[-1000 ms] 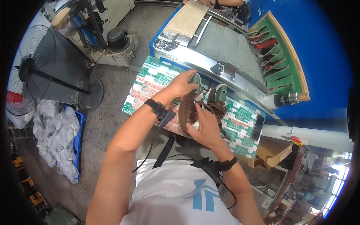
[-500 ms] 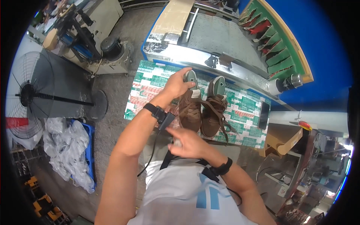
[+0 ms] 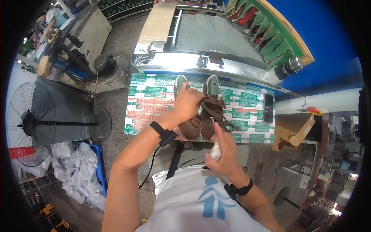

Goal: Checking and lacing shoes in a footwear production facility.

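Observation:
A pair of brown lace-up shoes with green insoles stands on the table, toes toward me. My left hand [image 3: 187, 104] lies over the left shoe [image 3: 189, 129], covering its laces; its fingers pinch a brown shoelace [image 3: 211, 112] of the right shoe [image 3: 208, 129]. My right hand [image 3: 227, 152] is closed round a slim pointed tool [image 3: 216, 150] with a whitish, wrapped-looking handle. The tool's thin tip points at the right shoe's lacing. Whether tip and lace touch, I cannot tell.
Green and white tape covers the table [image 3: 150, 110], where a dark phone [image 3: 268, 108] lies at right. Beyond it is a conveyor machine [image 3: 216, 34]. A standing fan [image 3: 29, 121] and a blue crate [image 3: 98, 166] of clear plastic bags are left; a cardboard box [image 3: 295, 131] is right.
My left hand has gone from the left shoe's heel to the laces between the shoes. My right hand has moved right and forward, bringing the tool to the right shoe.

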`<action>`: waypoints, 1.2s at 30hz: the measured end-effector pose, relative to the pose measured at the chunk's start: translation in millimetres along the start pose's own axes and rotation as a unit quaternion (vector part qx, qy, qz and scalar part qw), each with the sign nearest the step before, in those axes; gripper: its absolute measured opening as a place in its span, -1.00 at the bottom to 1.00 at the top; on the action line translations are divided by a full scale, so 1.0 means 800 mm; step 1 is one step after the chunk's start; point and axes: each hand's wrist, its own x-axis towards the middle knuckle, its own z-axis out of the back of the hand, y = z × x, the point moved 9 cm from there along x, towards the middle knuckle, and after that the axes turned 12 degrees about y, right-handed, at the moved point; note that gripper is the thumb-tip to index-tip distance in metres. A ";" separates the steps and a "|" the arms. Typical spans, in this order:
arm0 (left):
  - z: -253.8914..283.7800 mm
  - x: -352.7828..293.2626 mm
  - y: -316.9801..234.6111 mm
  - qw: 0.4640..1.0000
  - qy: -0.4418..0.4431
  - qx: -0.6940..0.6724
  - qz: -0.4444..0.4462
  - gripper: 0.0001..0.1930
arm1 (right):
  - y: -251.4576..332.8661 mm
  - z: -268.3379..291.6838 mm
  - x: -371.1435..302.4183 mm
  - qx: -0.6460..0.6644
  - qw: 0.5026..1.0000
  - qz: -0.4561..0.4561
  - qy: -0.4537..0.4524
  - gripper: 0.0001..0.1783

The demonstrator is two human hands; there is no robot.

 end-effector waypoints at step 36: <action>0.017 -0.003 0.103 0.979 -0.005 -0.114 0.167 0.24 | -0.066 -0.020 0.067 -0.072 0.997 0.001 0.018 -0.14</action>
